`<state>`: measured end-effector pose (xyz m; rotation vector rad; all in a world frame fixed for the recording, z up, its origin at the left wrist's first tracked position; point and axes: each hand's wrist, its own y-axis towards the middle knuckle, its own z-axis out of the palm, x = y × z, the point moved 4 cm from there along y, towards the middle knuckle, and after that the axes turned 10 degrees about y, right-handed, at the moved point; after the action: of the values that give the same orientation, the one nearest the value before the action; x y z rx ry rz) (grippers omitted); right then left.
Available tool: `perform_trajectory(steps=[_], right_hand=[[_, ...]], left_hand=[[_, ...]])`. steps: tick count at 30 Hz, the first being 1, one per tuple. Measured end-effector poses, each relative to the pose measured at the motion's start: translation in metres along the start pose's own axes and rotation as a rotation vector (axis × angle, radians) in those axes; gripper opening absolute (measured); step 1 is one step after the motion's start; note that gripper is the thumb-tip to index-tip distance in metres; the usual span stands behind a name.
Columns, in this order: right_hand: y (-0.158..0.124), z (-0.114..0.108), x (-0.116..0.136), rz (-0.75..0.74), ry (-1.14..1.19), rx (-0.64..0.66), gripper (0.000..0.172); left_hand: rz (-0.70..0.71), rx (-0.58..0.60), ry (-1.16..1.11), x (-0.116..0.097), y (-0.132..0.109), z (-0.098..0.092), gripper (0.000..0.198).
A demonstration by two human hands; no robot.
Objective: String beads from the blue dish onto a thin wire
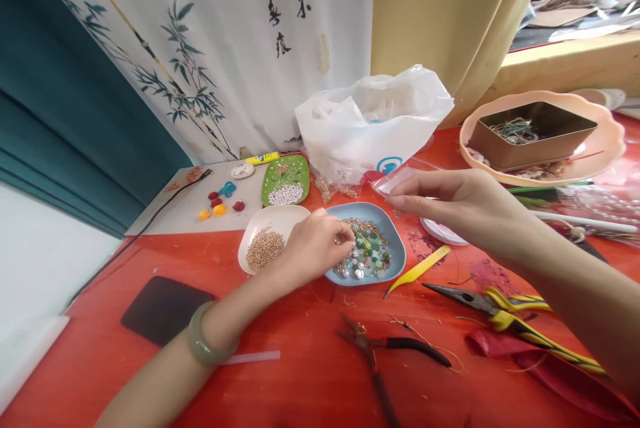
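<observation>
My left hand [313, 245] reaches into a blue dish [393, 261] of mixed green, pearl and gold beads, with its fingers pinched among the beads at the dish's left side; what they grip is too small to make out. A pale green bangle sits on that wrist. My right hand [460, 205] hovers above and right of the dish, fingers pressed together as if pinching a fine thread that barely shows. A white dish [285, 218] of small gold beads lies just left of my left hand.
A green tray [287, 178] of pearls, a white plastic bag [370, 121] and a pink plate holding a metal tin [535, 131] stand at the back. Yellow tweezers [417, 270], yellow-handled pliers [500, 308] and black-handled pliers [385, 348] lie on the red table. A black pad [163, 308] lies at left.
</observation>
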<state>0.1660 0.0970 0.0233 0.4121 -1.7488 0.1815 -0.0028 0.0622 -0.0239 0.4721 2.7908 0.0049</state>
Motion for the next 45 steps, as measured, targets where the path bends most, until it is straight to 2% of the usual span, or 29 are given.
perform_trajectory(steps=[10, 15, 19, 24, 29, 34, 45], right_hand=[[0.001, 0.001, 0.001, -0.012, -0.032, 0.005, 0.021], [0.000, 0.003, 0.000, -0.050, -0.106, 0.034, 0.017], [-0.003, 0.006, 0.003, -0.113, -0.179, 0.074, 0.020], [-0.007, 0.012, 0.006, -0.144, -0.298, 0.069, 0.014], [-0.014, 0.023, 0.011, -0.228, -0.429, 0.074, 0.010], [-0.019, 0.029, 0.015, -0.295, -0.533, 0.038, 0.010], [-0.024, 0.031, 0.018, -0.337, -0.504, 0.056, 0.013]], left_hand=[[-0.082, -0.018, -0.242, 0.002, -0.007, -0.008, 0.013], [-0.151, -0.004, -0.603, 0.005, -0.003, -0.011, 0.008], [-0.170, -0.059, -0.918, 0.007, -0.002, -0.014, 0.010], [-0.228, -0.086, -1.164, 0.011, -0.006, -0.010, 0.013], [-0.281, -0.081, -1.271, 0.013, -0.010, -0.004, 0.017], [-0.268, -0.110, -1.295, 0.015, -0.011, -0.004, 0.015], [-0.249, -0.170, -1.317, 0.014, -0.011, -0.006, 0.009]])
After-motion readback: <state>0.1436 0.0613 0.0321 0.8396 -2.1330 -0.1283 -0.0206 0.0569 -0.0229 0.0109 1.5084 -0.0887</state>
